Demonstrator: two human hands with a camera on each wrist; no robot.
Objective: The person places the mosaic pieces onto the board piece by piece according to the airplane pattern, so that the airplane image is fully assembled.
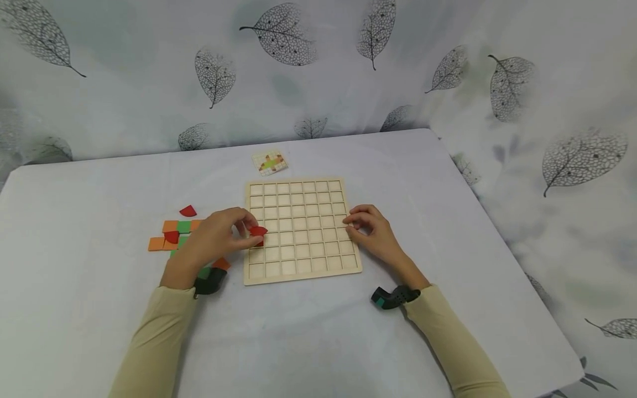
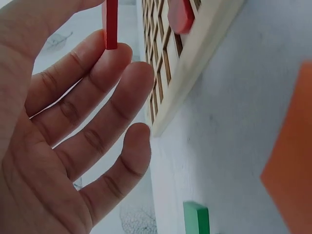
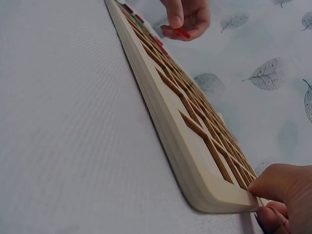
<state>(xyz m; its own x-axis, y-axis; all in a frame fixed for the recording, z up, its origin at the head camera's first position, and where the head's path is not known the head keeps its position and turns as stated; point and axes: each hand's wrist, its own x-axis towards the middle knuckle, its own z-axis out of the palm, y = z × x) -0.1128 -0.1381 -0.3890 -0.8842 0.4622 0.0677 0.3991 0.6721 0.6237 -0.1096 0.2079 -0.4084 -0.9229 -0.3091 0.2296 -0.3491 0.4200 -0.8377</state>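
Red piece held over the board's left edge; opposite edge held by the right hand.

The left hand (image 1: 214,237) held a red piece (image 1: 257,230) in a narrow grip between thumb and fingertips, leaving its outer part exposed, presumably for positioning. A second red piece (image 2: 181,16) lay at the left edge of the board (image 1: 303,276); its seating could not be told. The right hand (image 1: 373,232) pinched the right rim, apparently to steady the board on the surface (image 1: 308,342). Loose tiles (image 1: 156,244) lay left, likely for easy reach; a pattern card (image 1: 270,163) lay beyond the board, seemingly for reference.
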